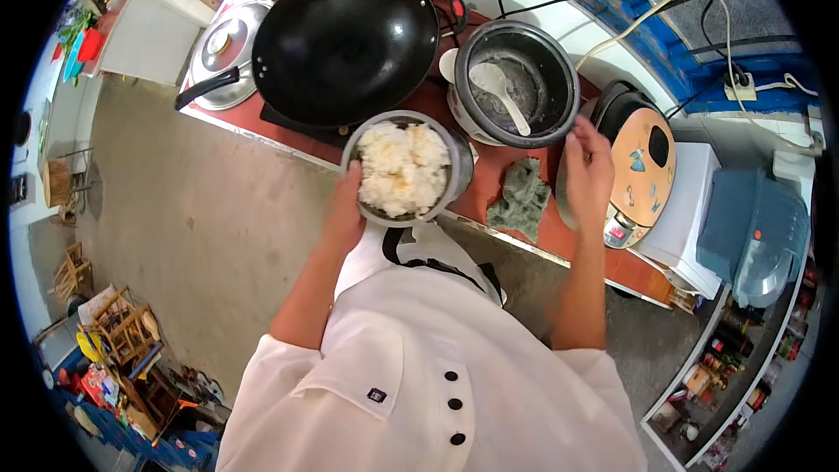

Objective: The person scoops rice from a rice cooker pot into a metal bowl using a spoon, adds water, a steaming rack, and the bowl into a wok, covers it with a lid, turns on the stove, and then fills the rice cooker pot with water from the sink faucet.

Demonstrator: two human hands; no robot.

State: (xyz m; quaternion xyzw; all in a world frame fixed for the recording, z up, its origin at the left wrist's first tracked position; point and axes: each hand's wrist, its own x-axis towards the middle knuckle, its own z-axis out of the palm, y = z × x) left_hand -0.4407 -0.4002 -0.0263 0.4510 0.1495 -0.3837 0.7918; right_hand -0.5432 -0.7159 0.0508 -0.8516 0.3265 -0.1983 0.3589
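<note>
My left hand holds a metal bowl heaped with white rice by its left side, at the counter's front edge. My right hand is at the lower right rim of a dark round cooker pot; its fingers are bent, and whether they grip the rim is unclear. Inside the pot lies a white rice paddle, with some residue on the bottom. A crumpled green cloth rests on the red counter between my hands.
A large black wok stands behind the bowl, its handle pointing left over a lidded metal pot. An orange-lidded rice cooker is right of my right hand. Cables run along the wall. A blue-grey container sits far right.
</note>
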